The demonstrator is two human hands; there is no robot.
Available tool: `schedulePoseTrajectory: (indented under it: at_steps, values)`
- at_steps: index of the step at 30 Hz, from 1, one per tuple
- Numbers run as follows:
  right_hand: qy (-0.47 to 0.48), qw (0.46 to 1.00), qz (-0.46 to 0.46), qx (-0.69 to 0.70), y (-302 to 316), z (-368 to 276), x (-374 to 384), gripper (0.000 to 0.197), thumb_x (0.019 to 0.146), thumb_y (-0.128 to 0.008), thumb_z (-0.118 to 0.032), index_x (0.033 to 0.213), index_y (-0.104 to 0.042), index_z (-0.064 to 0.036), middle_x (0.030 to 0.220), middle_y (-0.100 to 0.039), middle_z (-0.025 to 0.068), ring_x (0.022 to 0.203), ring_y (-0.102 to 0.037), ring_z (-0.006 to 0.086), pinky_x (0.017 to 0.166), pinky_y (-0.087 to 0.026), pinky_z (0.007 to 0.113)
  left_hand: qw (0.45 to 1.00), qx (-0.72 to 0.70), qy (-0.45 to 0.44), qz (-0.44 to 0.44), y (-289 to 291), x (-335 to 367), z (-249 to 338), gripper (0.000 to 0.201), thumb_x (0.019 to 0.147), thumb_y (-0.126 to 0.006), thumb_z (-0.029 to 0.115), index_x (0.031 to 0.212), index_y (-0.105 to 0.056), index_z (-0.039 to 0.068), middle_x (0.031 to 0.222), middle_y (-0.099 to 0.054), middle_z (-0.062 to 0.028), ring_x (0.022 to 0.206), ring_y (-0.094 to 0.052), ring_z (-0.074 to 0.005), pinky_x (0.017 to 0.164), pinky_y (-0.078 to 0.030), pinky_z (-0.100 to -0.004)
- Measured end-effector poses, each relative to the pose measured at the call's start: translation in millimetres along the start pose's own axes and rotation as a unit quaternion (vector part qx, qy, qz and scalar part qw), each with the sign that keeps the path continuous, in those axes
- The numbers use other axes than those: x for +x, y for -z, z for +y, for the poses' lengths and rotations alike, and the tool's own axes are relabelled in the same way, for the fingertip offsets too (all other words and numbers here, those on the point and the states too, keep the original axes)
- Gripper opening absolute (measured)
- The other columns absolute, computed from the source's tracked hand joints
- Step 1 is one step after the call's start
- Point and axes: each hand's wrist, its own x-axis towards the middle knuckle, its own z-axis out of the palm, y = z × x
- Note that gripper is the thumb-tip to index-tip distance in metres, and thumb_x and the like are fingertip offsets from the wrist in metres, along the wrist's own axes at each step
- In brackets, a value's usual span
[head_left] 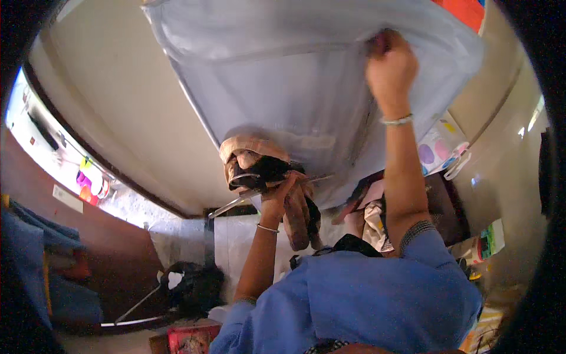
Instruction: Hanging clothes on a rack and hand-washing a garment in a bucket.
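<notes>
My left hand is closed around a bundle of tan and black clothes, low in front of the grey sheet. A thin metallic rod and a curved piece like a hanger hook show at this bundle; part of the cloth hangs below my fingers. Raised high at the right, my right hand is closed in front of the large grey fabric cover. A small dark reddish patch shows at its fingers, too blurred to name. Dark seam lines run across the cover, and its pale edge slants down on the left.
A white bag with coloured dots and piled clothes are at the right. On the left, a brown panel stands beside a bright opening. Below lie a black bag and a red box.
</notes>
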Motion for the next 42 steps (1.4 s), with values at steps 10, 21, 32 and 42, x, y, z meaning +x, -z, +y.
schedulePoseTrajectory:
  at_steps: [10, 21, 32, 42]
  values:
    - [0.060, 0.934, -0.115, 0.332, -21, -101, -33, 0.015, 0.076, -0.063, -0.018, 0.080, -0.060, -0.0040, 0.071, -0.059, 0.0123, 0.066, -0.056, 0.0282, 0.064, -0.044, 0.037, 0.987, -0.148, 0.062, 0.031, -13, 7, -20, 0.019, 0.079, -0.064, 0.008, 0.097, -0.063, 0.003, 0.093, -0.063, -0.0061, 0.087, -0.059, -0.0165, 0.076, -0.047, -0.0295]
    - [0.033, 0.871, -0.318, 0.373, -25, -22, -263, 0.021, 0.084, -0.048, -0.018, 0.098, -0.056, -0.0036, 0.091, -0.059, 0.0091, 0.085, -0.056, 0.0262, 0.076, -0.043, 0.038, 0.521, -0.687, 0.503, 0.054, -33, -52, -52, 0.021, 0.079, -0.061, 0.010, 0.099, -0.060, 0.002, 0.099, -0.062, -0.0103, 0.093, -0.058, -0.0231, 0.084, -0.047, -0.0360]
    - [-0.063, 0.581, -0.602, 0.544, 8, -25, -213, 0.019, 0.080, -0.053, -0.014, 0.096, -0.058, -0.0058, 0.109, -0.052, 0.0113, 0.101, -0.051, 0.0287, 0.084, -0.041, 0.039, 0.552, -0.710, 0.420, 0.123, -22, -89, -87, 0.035, 0.087, -0.048, 0.024, 0.110, -0.051, -0.002, 0.107, -0.056, -0.0151, 0.101, -0.054, -0.0280, 0.089, -0.044, -0.0421]
    - [0.180, 0.740, -0.599, 0.248, -27, 40, -237, 0.092, 0.058, -0.074, -0.011, 0.135, -0.024, -0.0067, 0.125, -0.041, 0.0213, 0.117, -0.039, 0.0367, 0.096, -0.031, 0.047, 0.555, -0.638, 0.514, 0.145, -47, -90, -24, 0.027, 0.082, -0.055, 0.016, 0.103, -0.057, 0.000, 0.103, -0.060, -0.0132, 0.098, -0.056, -0.0268, 0.086, -0.045, -0.0392]
